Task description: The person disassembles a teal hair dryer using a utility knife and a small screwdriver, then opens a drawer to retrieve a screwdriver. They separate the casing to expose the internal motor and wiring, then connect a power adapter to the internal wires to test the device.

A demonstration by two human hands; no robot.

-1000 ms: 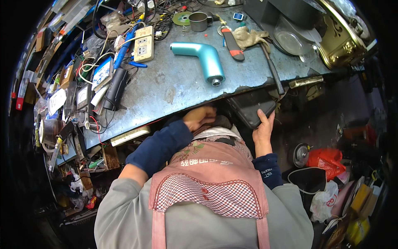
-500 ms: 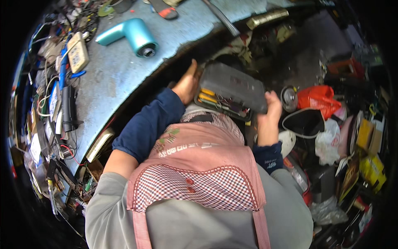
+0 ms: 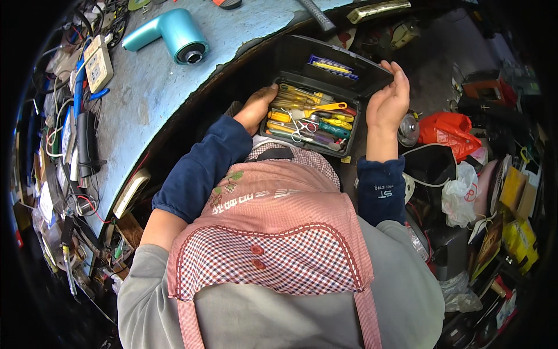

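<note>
A black plastic tool box (image 3: 314, 115) sits open on my lap, full of yellow, green and purple screwdrivers, with metal scissors (image 3: 299, 128) on top. Its raised lid (image 3: 325, 49) holds a blue-and-yellow packet (image 3: 331, 67). My left hand (image 3: 257, 107) grips the box's left side. My right hand (image 3: 388, 99) is at the right edge of the lid, fingers loosely curved against it. Above on the blue metal bench (image 3: 136, 102) lies a teal L-shaped metal housing (image 3: 177, 38).
The bench's left holds a power strip (image 3: 99, 64), cables and mixed clutter. A dark metal bar (image 3: 314, 13) lies near the top edge. To my right below are a red plastic bag (image 3: 444, 132), a white bag (image 3: 459, 198), a metal pot lid (image 3: 410, 128) and piled scrap.
The box has come out from under the bench onto my lap and its lid has swung open, showing the tools. My view has turned, shifting the bench up and leftward.
</note>
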